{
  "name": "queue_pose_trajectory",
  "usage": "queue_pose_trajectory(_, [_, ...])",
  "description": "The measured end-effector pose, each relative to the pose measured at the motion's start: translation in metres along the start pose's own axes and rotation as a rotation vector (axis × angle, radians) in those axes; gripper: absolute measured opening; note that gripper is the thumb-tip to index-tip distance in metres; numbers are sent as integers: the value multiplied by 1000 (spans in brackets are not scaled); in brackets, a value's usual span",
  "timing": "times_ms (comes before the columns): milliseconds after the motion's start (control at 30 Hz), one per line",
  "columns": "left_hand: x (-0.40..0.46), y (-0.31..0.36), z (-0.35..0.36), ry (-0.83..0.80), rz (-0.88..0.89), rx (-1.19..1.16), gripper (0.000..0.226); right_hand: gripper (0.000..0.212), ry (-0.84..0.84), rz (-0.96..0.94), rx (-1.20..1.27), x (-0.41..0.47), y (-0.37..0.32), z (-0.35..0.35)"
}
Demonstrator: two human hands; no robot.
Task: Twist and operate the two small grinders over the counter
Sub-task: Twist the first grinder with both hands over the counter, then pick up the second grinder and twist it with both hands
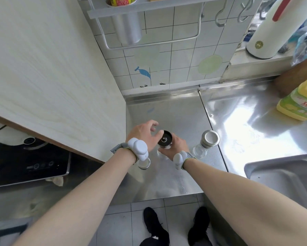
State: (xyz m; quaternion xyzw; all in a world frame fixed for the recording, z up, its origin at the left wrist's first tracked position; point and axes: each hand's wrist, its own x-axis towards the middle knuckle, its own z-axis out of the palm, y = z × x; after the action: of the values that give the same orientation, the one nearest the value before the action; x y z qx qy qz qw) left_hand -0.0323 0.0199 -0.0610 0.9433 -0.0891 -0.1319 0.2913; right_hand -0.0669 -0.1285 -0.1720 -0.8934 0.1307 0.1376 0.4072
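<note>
A small grinder with a black round top stands between my hands over the steel counter. My right hand wraps its clear body from the right and below. My left hand hovers at its top left, fingers spread, thumb tip touching the black cap's edge. A second grinder with a silver cap and clear glass body stands upright on the counter just right of my right hand. A round silver-rimmed piece lies under my left wrist, partly hidden.
A light wood panel walls off the left side, with a black stove top beyond it. A sink is at the right, a yellow detergent bottle at the back right, a white kettle on the ledge.
</note>
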Motion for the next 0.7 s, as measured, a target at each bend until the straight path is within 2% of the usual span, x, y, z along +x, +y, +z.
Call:
queue_pose_trajectory(367, [15,2,5,-10,37,-44,29,55,-42,-19,58,14,7,10])
queue_pose_trajectory(600, [13,28,18,-16,143,-44,35,75,-84,-3,38,-10,26,-4])
queue_pose_trajectory(700, [14,51,31,-70,220,-41,42,77,-65,44,-7,-29,46,-18])
